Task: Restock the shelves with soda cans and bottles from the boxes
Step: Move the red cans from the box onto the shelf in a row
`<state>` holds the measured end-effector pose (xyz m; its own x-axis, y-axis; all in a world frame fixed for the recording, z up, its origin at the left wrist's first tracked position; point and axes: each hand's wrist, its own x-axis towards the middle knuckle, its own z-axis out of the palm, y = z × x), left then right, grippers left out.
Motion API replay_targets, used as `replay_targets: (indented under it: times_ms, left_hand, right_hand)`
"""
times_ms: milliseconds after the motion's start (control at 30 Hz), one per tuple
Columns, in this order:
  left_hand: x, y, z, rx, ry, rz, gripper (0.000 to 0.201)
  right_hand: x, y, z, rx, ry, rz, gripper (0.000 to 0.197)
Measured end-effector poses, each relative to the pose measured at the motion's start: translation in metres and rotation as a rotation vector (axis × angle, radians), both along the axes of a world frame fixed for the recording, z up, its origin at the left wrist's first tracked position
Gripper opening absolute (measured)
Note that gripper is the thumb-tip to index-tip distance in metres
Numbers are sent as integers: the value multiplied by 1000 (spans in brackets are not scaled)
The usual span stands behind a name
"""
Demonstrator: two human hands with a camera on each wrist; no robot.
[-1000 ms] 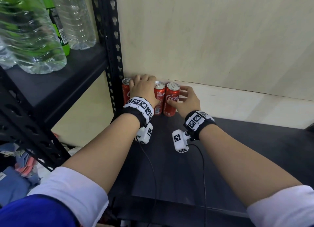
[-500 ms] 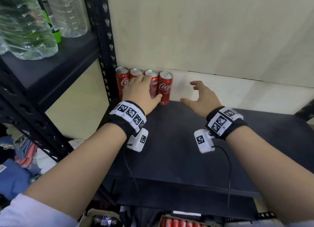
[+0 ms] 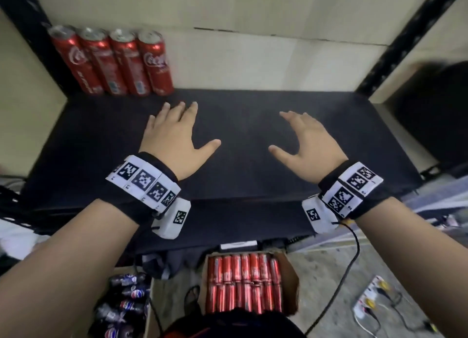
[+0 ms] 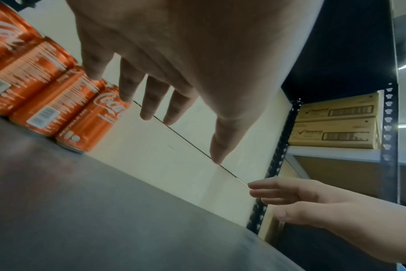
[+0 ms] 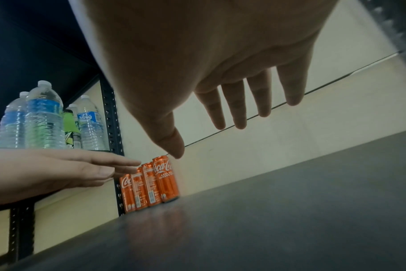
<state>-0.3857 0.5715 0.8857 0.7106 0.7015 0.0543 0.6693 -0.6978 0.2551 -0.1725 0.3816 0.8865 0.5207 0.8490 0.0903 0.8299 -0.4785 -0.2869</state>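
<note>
Several slim red cola cans (image 3: 114,61) stand upright in a row at the back left corner of the black shelf (image 3: 240,165), against the pale wall; they show too in the left wrist view as cans (image 4: 58,102) and in the right wrist view as cans (image 5: 148,185). My left hand (image 3: 174,132) hovers over the shelf in front of the cans, fingers straight, holding nothing. My right hand (image 3: 304,140) hovers to its right, fingers spread and relaxed, empty. Below the shelf's front edge a cardboard box (image 3: 291,282) holds several red cans lying in rows.
A second box with dark cola bottles (image 3: 126,299) sits on the floor at lower left. Black perforated uprights (image 3: 405,33) frame the shelf. Water bottles (image 5: 44,117) stand on the neighbouring shelf to the left. Brown cartons (image 4: 336,121) sit on a shelf to the right. Cables (image 3: 374,294) lie on the floor.
Both hands have let go of the cans and drawn back toward the shelf's front. The view has tilted down, bringing the boxes on the floor into sight.
</note>
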Motion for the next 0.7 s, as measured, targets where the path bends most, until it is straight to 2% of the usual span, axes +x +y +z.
replay_targets:
  times_ms: [267,433,600,700]
  left_hand:
    - [31,-113,-27,-34,-20,-40,88]
    - [32,-191,-61,-71,-3,-58,84]
    - [20,-258,-103,-132,98,-120,85]
    - [7,-283,-133,-240,201,-113,83]
  right_hand:
    - [30,-114,-28,-40,-41,43,81]
    - [42,-177,-56,-57,30,44,86]
    - [34,-232,-99,-114,93,34,88]
    - [28,-259,-127,-182,179,36,86]
